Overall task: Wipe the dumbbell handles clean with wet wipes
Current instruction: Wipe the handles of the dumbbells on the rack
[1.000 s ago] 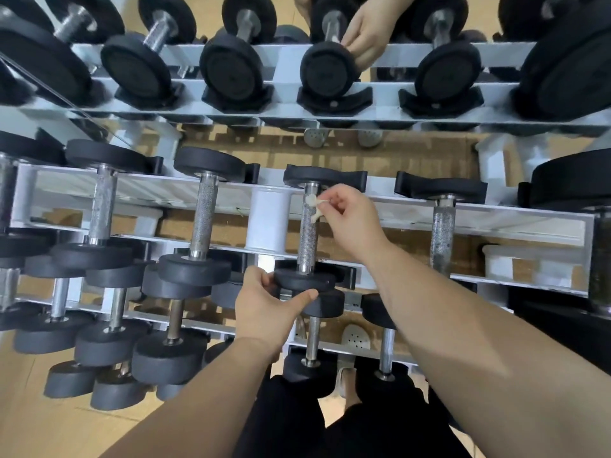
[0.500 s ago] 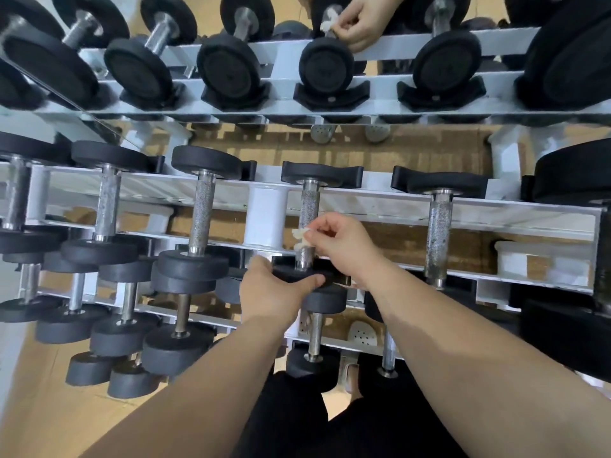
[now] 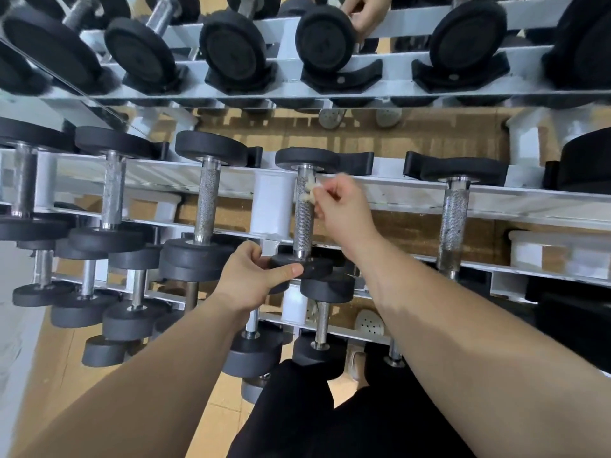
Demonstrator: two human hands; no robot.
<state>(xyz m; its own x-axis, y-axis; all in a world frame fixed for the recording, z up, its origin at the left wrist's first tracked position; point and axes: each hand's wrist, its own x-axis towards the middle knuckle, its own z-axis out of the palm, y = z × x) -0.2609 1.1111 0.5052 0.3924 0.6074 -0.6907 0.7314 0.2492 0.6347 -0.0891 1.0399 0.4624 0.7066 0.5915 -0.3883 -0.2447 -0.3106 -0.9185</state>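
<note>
On white rack (image 3: 413, 198), dumbbell (image 3: 303, 223), right hand (image 3: 342, 208) pinching wipe (image 3: 310, 190)

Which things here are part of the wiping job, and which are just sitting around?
In use: wet wipe, pinched by the right hand at the dumbbell handle; left hand gripping that dumbbell's near weight.
Lying about: dumbbell to its left, dumbbell to its right, white rack.
</note>
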